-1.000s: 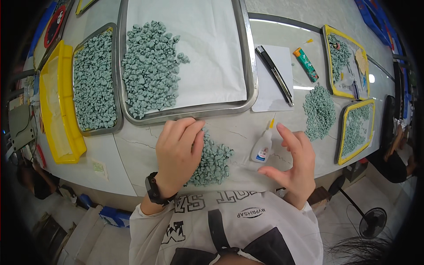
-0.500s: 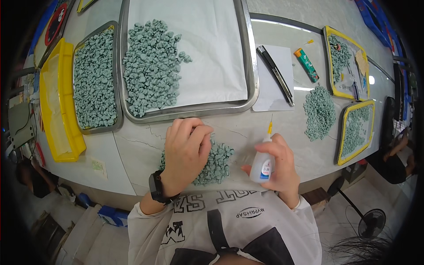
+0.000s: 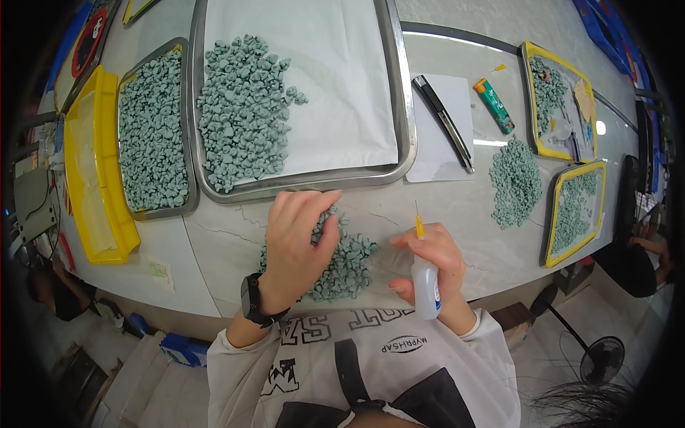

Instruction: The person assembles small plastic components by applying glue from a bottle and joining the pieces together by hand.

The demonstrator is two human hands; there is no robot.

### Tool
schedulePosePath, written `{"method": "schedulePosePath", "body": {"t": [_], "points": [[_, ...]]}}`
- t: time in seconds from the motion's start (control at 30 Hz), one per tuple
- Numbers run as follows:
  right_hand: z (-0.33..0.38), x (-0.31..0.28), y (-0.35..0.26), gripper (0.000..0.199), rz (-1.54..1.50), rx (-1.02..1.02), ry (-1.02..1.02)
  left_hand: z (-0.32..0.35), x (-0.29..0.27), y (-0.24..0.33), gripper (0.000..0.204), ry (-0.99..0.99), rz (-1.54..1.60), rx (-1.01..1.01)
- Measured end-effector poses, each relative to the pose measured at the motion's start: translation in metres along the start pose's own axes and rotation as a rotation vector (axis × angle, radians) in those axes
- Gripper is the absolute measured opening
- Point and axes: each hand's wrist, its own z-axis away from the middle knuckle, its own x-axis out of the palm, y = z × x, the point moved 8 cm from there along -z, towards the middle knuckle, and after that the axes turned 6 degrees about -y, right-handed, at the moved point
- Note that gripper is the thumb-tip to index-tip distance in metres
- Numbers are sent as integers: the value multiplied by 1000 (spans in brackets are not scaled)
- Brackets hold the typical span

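Bottle (image 3: pixel 427 292), with yellow needle tip (image 3: pixel 419 230) pointing away from the wearer, is in the right hand (image 3: pixel 441 255), fingers closed around it, right of the green pile (image 3: pixel 348 269). Left hand (image 3: pixel 296 235) curls over the pile, thumb apart from fingers; whether it grips a piece cannot be told. Steel tray (image 3: pixel 314 187) lies just beyond; knife (image 3: pixel 444 123) and lighter (image 3: pixel 494 107) lie farther right.

The pale, veined surface (image 3: pixel 385 207) carries a large metal tray (image 3: pixel 399 85); left of it, a narrow tray (image 3: pixel 168 212); right, a white sheet (image 3: pixel 424 153) and lighter (image 3: pixel 494 105); on its near side, a green pile (image 3: pixel 346 267).
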Motion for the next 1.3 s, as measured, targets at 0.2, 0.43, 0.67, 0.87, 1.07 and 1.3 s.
{"method": "schedulePosePath", "body": {"t": [0.2,0.43,0.67,0.87,1.07,1.3], "points": [[6,-6,-4,49,-22,-25,-9,-7,-1,3,34,10,-18,34],[7,-9,-13,51,-150,-103,-54,18,24,14,32,-309,1002,-176],[5,-3,-11,60,-163,-130,-48,28,42,7,30,-378,1217,-372],[0,1,-14,63,-110,-119,-112,31,42,6,29,-272,1294,-399],[-1,1,-13,57,-149,-120,-120,27,36,11,27,-257,1144,-241],[-2,-1,-14,47,-153,-99,-155,26,36,13,27,-270,1091,-218]]}}
